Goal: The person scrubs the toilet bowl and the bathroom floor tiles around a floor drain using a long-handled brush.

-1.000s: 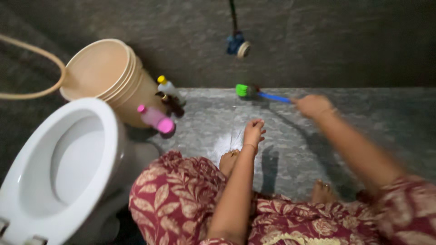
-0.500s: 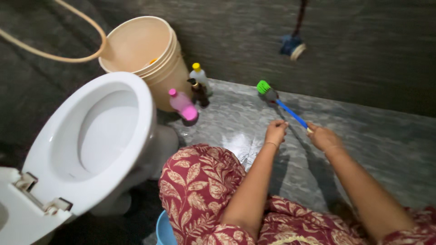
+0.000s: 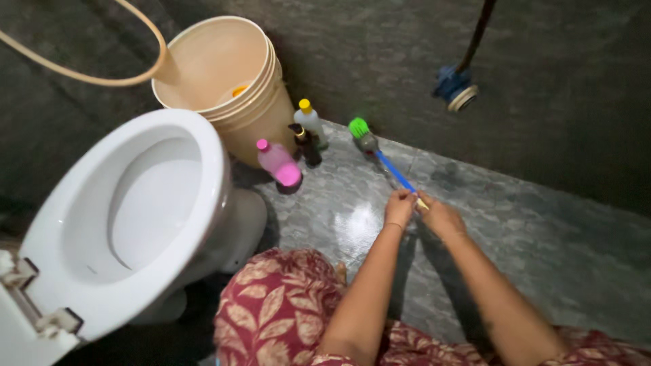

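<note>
A scrub brush (image 3: 380,154) with a blue handle and green bristles lies slanted over the grey marbled floor, its bristle head near the wall base. My right hand (image 3: 441,215) grips the near end of the handle. My left hand (image 3: 399,207) is closed right beside it, touching the same end of the handle. Both forearms reach forward over my knees in red leaf-patterned cloth (image 3: 271,315).
A white toilet bowl (image 3: 129,210) with its seat up fills the left. Behind it stand stacked beige buckets (image 3: 227,81), a pink bottle (image 3: 278,163), a yellow-capped bottle (image 3: 310,122) and a dark bottle (image 3: 305,144). A blue tap fitting (image 3: 456,87) sticks out of the wall.
The brush head slid left along the wall base toward the bottles. My left hand rose from my knee and joined my right hand at the handle's end. The view shifted toward the toilet.
</note>
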